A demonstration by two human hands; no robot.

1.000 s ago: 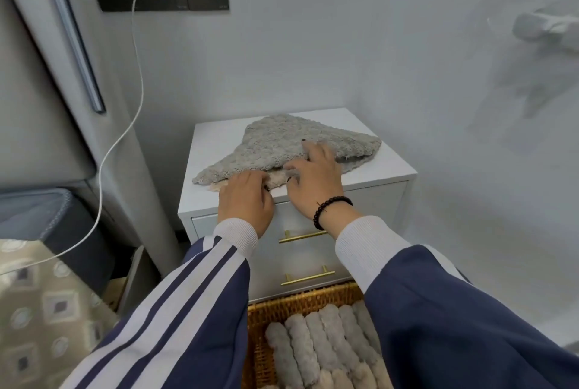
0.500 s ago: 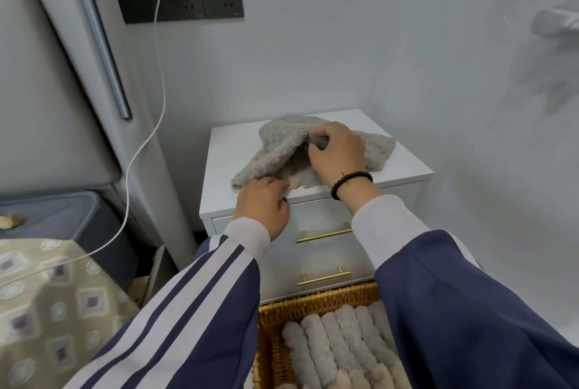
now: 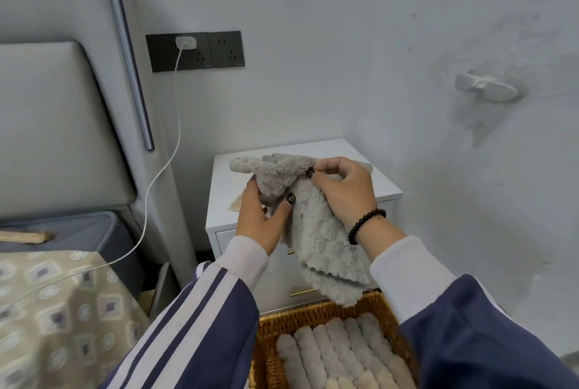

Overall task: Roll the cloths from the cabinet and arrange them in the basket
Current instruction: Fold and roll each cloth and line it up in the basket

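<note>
Cloth (image 3: 316, 232) (grey, fluffy) gripped by left hand (image 3: 261, 216), pinched by right hand (image 3: 341, 191), above basket (image 3: 313, 315).

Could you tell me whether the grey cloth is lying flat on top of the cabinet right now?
No, the grey cloth is lifted off the cabinet, gripped by the left hand and right hand, its lower end hanging over the basket.

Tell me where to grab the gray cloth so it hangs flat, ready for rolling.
Grip the gray cloth along its bunched top edge, coming from above, one corner in each hand. The left hand and right hand hold it crumpled there now, while the free lower part hangs straight toward the basket.
</note>
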